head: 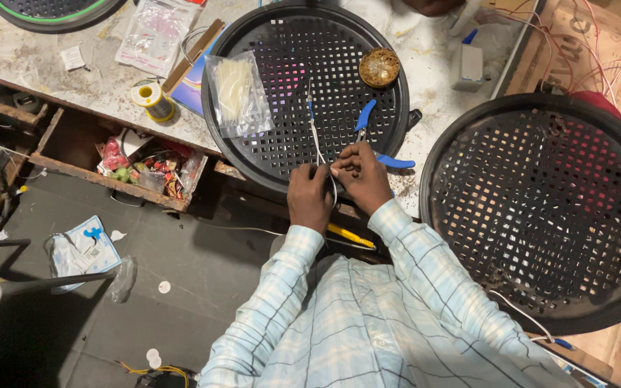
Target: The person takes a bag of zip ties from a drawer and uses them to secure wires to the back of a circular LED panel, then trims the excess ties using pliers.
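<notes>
1. Thing in hand: a thin white wire (317,140), running from the two hands up over the round black perforated grille (303,93) that lies flat on the worktop (73,79). A short blue section shows near its far end.
2. Left hand (309,195): fingers curled shut, pinching the wire at the near rim of the grille.
3. Right hand (362,174): also closed, fingertips meeting the left hand's on the same stretch of wire; a loop of wire hangs between the two hands.
4. Handling, judged: the wire looks light and limp, bending under its own weight, so it should give no resistance. It is thin and smooth, likely to slip through a loose pinch. Best held with fingertips close to the working point, as both hands do now.
5. Grille, judged: rigid moulded plastic, broad and light; its square holes offer easy purchase, and its rim is the natural place to steady it.
6. Nearby on the grille: blue-handled pliers (376,136) just beside the right hand, a clear bag of pale cable ties (237,92), a small round brown tin (379,67).
7. A second grille (540,208) lies to the right, well apart from the hands.
</notes>
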